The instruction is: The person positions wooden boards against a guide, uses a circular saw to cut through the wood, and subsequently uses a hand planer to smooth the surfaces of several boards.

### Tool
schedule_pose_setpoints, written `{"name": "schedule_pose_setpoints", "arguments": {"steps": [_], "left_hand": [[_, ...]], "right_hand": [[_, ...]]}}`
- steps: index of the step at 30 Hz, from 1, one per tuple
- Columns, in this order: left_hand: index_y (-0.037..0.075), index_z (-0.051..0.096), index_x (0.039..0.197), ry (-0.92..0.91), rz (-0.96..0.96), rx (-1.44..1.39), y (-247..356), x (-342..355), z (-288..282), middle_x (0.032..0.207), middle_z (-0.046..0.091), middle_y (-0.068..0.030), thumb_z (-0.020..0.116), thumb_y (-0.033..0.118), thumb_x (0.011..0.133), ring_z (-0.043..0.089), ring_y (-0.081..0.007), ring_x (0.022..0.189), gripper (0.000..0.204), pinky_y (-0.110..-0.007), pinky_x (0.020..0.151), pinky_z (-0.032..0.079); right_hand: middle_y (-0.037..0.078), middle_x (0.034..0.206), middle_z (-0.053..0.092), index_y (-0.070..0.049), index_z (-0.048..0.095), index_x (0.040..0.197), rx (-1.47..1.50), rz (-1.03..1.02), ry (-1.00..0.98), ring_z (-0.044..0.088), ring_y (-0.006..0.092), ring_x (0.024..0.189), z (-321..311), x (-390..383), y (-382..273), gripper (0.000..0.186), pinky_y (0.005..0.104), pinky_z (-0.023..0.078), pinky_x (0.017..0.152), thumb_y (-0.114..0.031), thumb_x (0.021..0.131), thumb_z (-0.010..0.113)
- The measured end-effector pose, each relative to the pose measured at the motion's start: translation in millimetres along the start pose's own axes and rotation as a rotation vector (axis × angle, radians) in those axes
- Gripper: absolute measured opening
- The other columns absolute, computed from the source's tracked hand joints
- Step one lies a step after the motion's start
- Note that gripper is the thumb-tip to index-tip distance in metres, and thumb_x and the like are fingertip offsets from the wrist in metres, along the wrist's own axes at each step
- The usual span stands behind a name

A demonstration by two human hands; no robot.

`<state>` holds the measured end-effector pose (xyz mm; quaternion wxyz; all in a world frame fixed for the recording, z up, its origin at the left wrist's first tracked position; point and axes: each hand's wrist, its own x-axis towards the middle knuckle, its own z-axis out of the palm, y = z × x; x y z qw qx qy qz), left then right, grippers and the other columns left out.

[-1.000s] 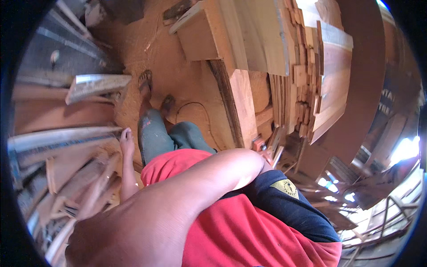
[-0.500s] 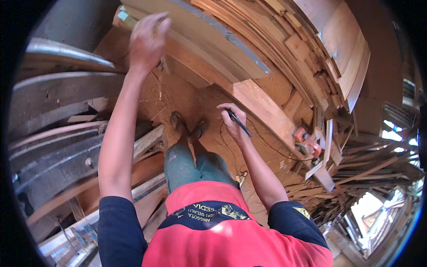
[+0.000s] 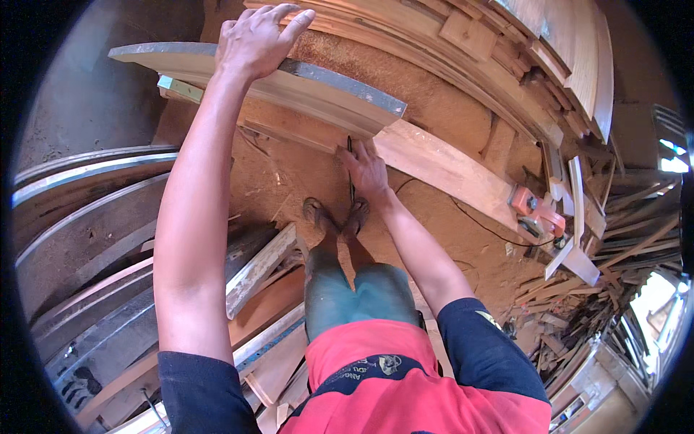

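Note:
A long wooden board point(image 3: 318, 98) with a grey edge stands slanted across the upper middle, its face toward me. My left hand point(image 3: 253, 43) is hooked over its grey upper edge, fingers reaching past to the far side, where their tips partly curl from sight. Just below the board's right part, my right hand point(image 3: 369, 170) is closed round a slim black pen point(image 3: 351, 184). The pen points away from me, its upper end close to the board's lower edge; whether it touches cannot be told.
Beneath the board, a pale plank point(image 3: 448, 166) runs right to an orange power tool point(image 3: 535, 213) with a black cord. Stacked planks point(image 3: 405, 36) lie beyond. Curved dark boards point(image 3: 87, 239) fill the left, scrap wood point(image 3: 607, 253) the right. Sawdust covers the floor around my feet.
My left hand has come down onto the board's upper edge. My right hand has moved away from me toward the board, turning the pen more upright in view. The whole view has shifted.

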<state>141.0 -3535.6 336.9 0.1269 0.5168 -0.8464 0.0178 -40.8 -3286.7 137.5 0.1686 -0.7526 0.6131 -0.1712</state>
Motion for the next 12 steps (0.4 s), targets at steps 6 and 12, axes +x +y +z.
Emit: {"name": "schedule_pose_setpoints", "arguments": {"steps": [6,12], "left_hand": [[0.022,0.065,0.132,-0.092,-0.062,0.006,9,4,-6,0.127,0.067,-0.0103,0.037,0.067,0.098,0.060,-0.0295,0.121,0.063,-0.045,0.101,0.045],[0.021,0.065,0.132,-0.114,-0.041,-0.033,1,0,-7,0.132,0.065,-0.0115,0.036,0.069,0.097,0.058,-0.0287,0.125,0.066,-0.044,0.103,0.045]], "right_hand": [[0.018,0.114,0.059,-0.013,0.063,0.112,-0.088,-0.028,0.101,0.059,0.0367,0.113,13,12,8,0.031,0.0493,0.049,0.098,-0.019,0.082,0.063],[0.015,0.117,0.061,-0.011,0.060,0.106,-0.147,-0.060,0.245,0.067,0.0360,0.093,35,22,12,0.027,0.0472,0.054,0.072,-0.022,0.083,0.068]]}}
